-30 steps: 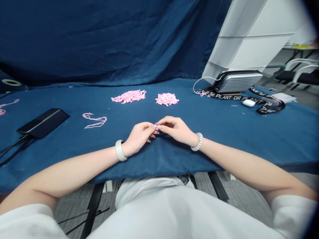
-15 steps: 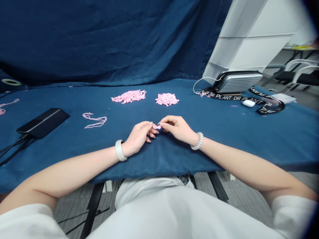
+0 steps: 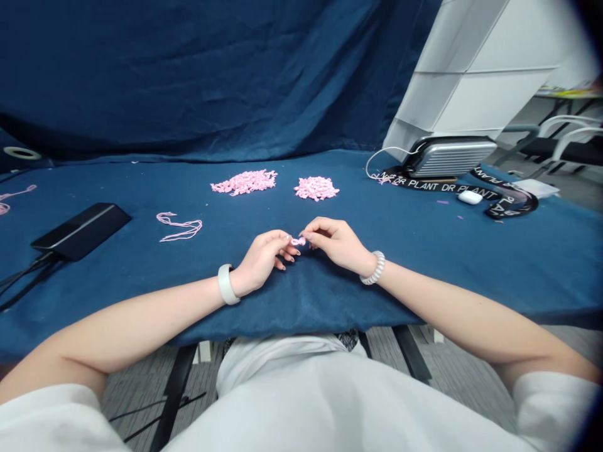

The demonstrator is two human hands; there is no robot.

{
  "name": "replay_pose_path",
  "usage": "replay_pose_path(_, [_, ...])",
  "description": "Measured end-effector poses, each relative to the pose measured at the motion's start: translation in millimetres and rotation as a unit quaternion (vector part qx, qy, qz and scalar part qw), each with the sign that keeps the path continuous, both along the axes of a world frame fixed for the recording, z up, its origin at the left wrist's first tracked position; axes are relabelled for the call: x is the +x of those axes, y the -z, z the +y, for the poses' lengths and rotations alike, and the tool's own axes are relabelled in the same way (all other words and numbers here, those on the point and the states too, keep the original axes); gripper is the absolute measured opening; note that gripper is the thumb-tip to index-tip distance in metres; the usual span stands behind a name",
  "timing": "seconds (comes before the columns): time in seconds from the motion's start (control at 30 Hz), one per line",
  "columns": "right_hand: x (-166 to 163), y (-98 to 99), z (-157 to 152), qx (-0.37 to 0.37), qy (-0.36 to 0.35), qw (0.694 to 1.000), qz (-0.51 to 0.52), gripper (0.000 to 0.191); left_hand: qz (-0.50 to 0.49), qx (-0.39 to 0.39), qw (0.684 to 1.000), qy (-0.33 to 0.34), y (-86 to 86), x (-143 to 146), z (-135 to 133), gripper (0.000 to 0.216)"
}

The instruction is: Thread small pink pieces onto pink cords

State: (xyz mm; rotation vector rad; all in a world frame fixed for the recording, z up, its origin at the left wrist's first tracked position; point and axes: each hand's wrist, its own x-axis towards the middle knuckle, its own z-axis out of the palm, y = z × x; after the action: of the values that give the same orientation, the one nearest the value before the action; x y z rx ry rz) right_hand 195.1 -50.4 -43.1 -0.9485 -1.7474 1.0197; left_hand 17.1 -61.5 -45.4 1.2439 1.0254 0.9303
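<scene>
Between my two hands, above the table's front part, is a small pink knotted piece of cord [image 3: 298, 241]. My left hand [image 3: 267, 256] pinches its left end between thumb and forefinger, the other fingers loosely curled below. At the right end, the thumb and forefinger of my right hand [image 3: 336, 242] are closed on it. Past the hands lie two heaps of similar small pink pieces, a wider left heap [image 3: 245, 182] and a rounder right heap [image 3: 316, 188]. Loose pink cords [image 3: 181, 227] lie to the left of my left hand.
A black flat device [image 3: 81, 231] with cables sits at the left, near more pink cord [image 3: 9, 202]. To the right are a silver ribbed case [image 3: 453, 157], a black lettered lanyard [image 3: 436, 186] and a white earbud case [image 3: 470, 198]. A blue cloth [image 3: 211, 75] hangs behind.
Both hands stay in nearly the same place, still pinching the pink piece. A little more of it shows between the fingertips now.
</scene>
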Motion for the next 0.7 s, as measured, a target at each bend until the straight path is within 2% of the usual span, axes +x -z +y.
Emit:
replay_pose_path(0.3, [0.3,-0.2,-0.4,0.013,-0.002,1.000,-0.002,0.016,0.018,0.018,1.000,0.006,-0.5,-1.1,-2.4,0.008])
replay_pose_path(0.7, [1.4,0.8,2.1,0.002,0.009,1.000,0.002,0.018,-0.017,0.000,1.000,-0.003,2.6,-3.4,-2.0,0.014])
